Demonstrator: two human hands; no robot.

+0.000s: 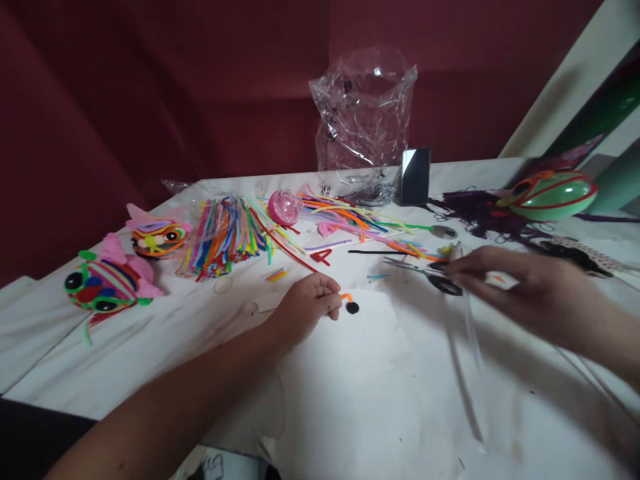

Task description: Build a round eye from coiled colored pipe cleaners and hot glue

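Figures (117,281) look finished, the orange stem (347,297) my left fingers (327,285) pinch seemingly not; I cannot tell whether my right fingers (470,263) grip.

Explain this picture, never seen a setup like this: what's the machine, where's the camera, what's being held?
There is no machine: these are a person's two bare hands. The single picture comes from a camera worn on the head, looking forward and down.

The left hand pinches a short orange piece with a black disc at its end. The right hand is at the handles of the scissors; blur hides whether it grips them.

On the table lie a bundle of coloured fuzzy stems, two colourful decorated figures at the left, a clear plastic bag at the back and a green balloon at the right.
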